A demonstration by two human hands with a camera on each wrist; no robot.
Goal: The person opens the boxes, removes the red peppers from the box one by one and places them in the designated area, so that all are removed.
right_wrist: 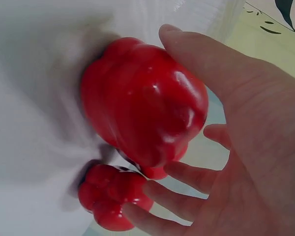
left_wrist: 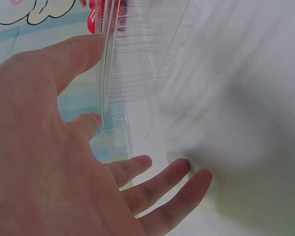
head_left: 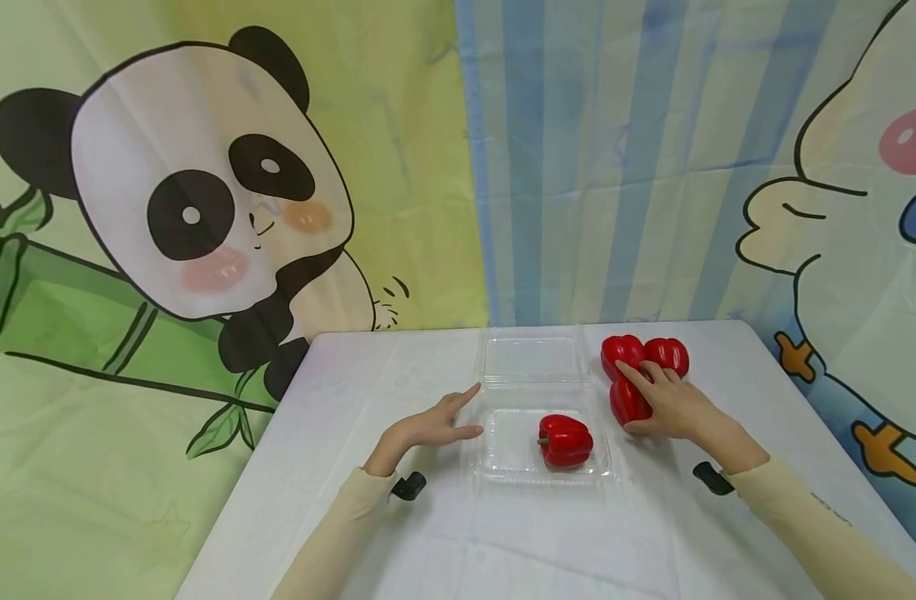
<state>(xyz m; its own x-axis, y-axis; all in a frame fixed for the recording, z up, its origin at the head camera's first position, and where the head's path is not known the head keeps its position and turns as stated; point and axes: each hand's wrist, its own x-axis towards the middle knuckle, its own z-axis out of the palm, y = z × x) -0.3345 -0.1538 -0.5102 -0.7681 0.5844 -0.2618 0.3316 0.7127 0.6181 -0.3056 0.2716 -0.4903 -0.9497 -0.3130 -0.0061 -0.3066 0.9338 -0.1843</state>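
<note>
In the head view, an open clear plastic clamshell box (head_left: 495,481) lies on the white table with one red bell pepper (head_left: 567,442) in its front half. My left hand (head_left: 431,423) is at the box's left edge, fingers spread, thumb and fingertips close to or touching the rim (left_wrist: 106,73). On the right, my right hand (head_left: 675,406) is around the nearest of three red bell peppers (head_left: 627,402). The right wrist view shows thumb and fingers spread about that pepper (right_wrist: 142,101), without a visible firm grip. Two more peppers (head_left: 621,353) (head_left: 668,356) sit just behind it.
The box's lid half (head_left: 533,358) lies flat toward the table's back edge. Behind the table (head_left: 397,533) hangs a printed curtain (head_left: 397,167) with a panda and stripes. Black wrist-camera mounts (head_left: 408,486) are on both wrists.
</note>
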